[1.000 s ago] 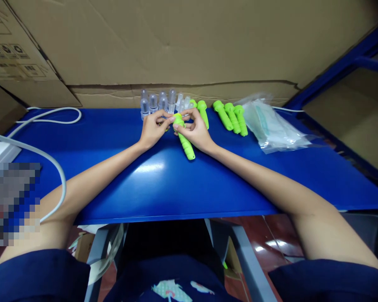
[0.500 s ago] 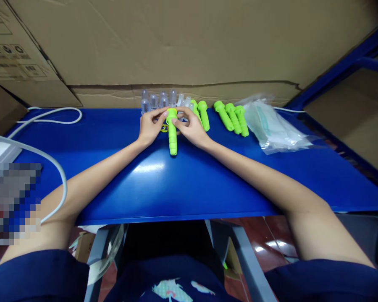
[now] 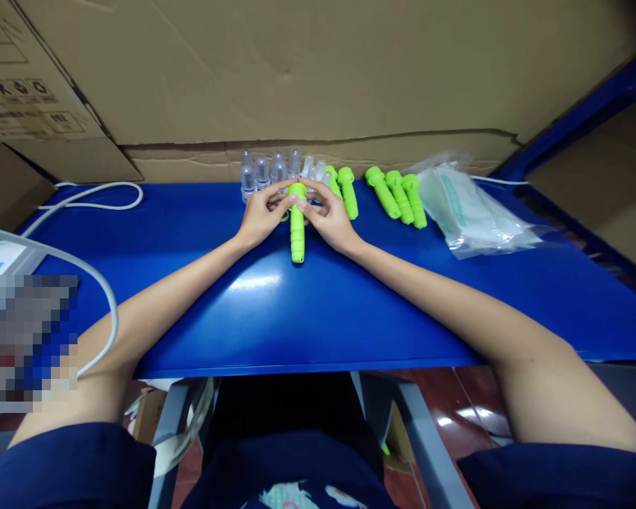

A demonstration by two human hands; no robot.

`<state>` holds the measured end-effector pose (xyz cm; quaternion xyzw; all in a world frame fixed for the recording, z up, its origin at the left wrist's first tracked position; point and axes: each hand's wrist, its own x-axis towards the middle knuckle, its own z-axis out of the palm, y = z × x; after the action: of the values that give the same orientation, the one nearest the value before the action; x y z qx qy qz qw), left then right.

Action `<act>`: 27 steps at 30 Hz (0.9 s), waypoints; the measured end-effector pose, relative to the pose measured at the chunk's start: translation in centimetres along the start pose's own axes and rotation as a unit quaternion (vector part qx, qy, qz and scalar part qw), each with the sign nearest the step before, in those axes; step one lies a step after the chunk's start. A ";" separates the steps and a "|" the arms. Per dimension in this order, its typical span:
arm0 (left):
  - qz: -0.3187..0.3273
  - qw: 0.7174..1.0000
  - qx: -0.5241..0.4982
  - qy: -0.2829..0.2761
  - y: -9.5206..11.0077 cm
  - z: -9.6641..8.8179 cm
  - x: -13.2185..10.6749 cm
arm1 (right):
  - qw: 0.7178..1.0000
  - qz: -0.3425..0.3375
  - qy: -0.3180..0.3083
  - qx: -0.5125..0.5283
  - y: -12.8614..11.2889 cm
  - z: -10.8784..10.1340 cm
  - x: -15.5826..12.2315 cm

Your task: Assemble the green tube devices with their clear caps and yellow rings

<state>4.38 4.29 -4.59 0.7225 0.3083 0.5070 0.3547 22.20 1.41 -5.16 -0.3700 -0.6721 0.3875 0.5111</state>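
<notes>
Both hands hold one lime-green, flashlight-shaped handle (image 3: 297, 233), its wide end away from me and its ribbed end toward me. My left hand (image 3: 263, 215) grips the wide end from the left, thumb on its near side. From the right, my right hand (image 3: 329, 218) closes on the same end, its thumb beside the other. Fingertips of both hands meet over the top rim, so what lies there is partly hidden. Just behind stand several clear plastic domed caps (image 3: 262, 172) and smaller whitish caps (image 3: 312, 168). A yellow ring (image 3: 284, 217) shows partly beneath my left hand.
More green handles (image 3: 392, 194) lie on the blue table (image 3: 350, 311) to the right, beside a clear plastic bag (image 3: 469, 212) with pale contents. A white cable (image 3: 98, 272) loops at left over a white box (image 3: 10, 258). Cardboard (image 3: 318, 78) walls the back.
My thumbs have come together on the handle's wide end, and my left fingers have closed in more around it. The whole view has shifted slightly.
</notes>
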 end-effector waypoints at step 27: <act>-0.006 0.999 0.034 0.010 -0.1 -0.3 -0.1 | 1.000 -0.009 -0.010 0.010 -0.1 -0.3 -0.1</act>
<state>4.05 4.29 -4.64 0.7271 0.3333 0.5013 0.3302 22.45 1.33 -5.01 -0.3546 -0.6767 0.3935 0.5114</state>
